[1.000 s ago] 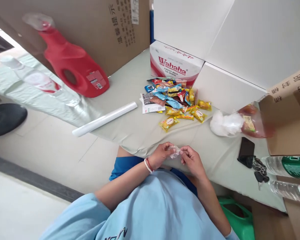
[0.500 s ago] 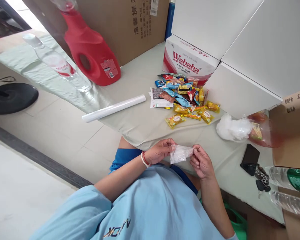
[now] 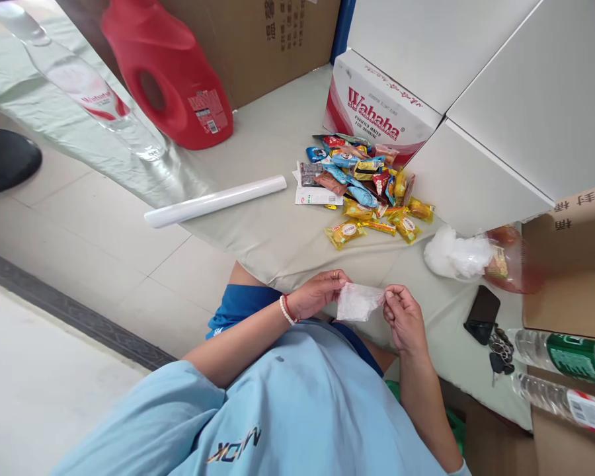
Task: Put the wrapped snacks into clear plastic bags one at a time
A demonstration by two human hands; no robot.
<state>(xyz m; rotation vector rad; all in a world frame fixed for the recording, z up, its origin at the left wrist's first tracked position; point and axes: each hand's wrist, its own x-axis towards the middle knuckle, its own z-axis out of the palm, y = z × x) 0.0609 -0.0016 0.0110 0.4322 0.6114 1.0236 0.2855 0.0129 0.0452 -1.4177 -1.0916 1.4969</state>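
Note:
A small clear plastic bag [image 3: 357,302] is stretched between my two hands at the table's near edge. My left hand [image 3: 320,292], with a bead bracelet on the wrist, pinches its left corner. My right hand [image 3: 402,315] pinches its right edge. Beyond them on the pale green tablecloth [image 3: 272,238] lies a heap of wrapped snacks [image 3: 364,185], with yellow packets nearest me.
A white roll [image 3: 215,200] lies at the left. A red jug [image 3: 166,73] and a clear bottle [image 3: 86,92] stand behind it. A Wahaha box [image 3: 377,112] is at the back. To the right are crumpled plastic bags [image 3: 456,254], a phone [image 3: 482,312], keys [image 3: 500,347] and two bottles [image 3: 560,350].
The small bag was bunched between my fingers; my hands have drawn apart and spread it flat. The view has shifted slightly.

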